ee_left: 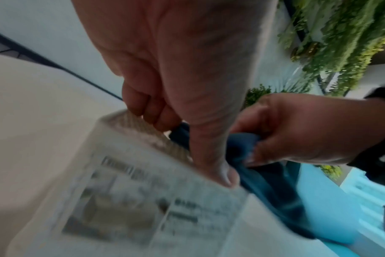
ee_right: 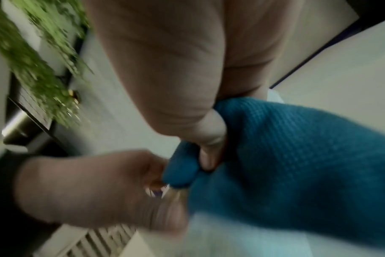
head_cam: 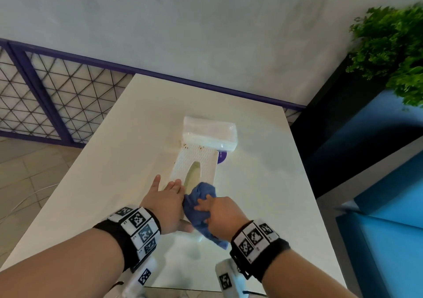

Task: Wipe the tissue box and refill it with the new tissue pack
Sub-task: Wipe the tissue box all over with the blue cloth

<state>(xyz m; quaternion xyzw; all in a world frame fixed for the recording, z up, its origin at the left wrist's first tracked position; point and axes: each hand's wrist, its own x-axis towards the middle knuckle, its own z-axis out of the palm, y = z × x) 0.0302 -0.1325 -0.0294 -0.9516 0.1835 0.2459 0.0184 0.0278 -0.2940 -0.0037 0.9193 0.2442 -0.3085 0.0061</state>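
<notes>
A white textured tissue box (head_cam: 202, 160) with an oval slot lies lengthwise on the white table (head_cam: 109, 165). My left hand (head_cam: 169, 197) grips its near end, fingers on top and thumb (ee_left: 218, 167) on the printed end face (ee_left: 132, 200). My right hand (head_cam: 214, 208) bunches a blue cloth (head_cam: 202, 194) and presses it on the box's near top, right beside the left hand. The cloth (ee_right: 297, 165) is pinched under the right thumb (ee_right: 209, 139) and hangs past the box (ee_left: 273, 196). A new tissue pack (head_cam: 209, 132) in clear wrap lies at the box's far end.
A purple patch (head_cam: 222, 157) shows at the box's right side. A green plant (head_cam: 391, 45) on a dark stand rises at the right. Blue seating (head_cam: 389, 217) runs along the table's right edge. A lattice railing (head_cam: 45, 105) stands to the left.
</notes>
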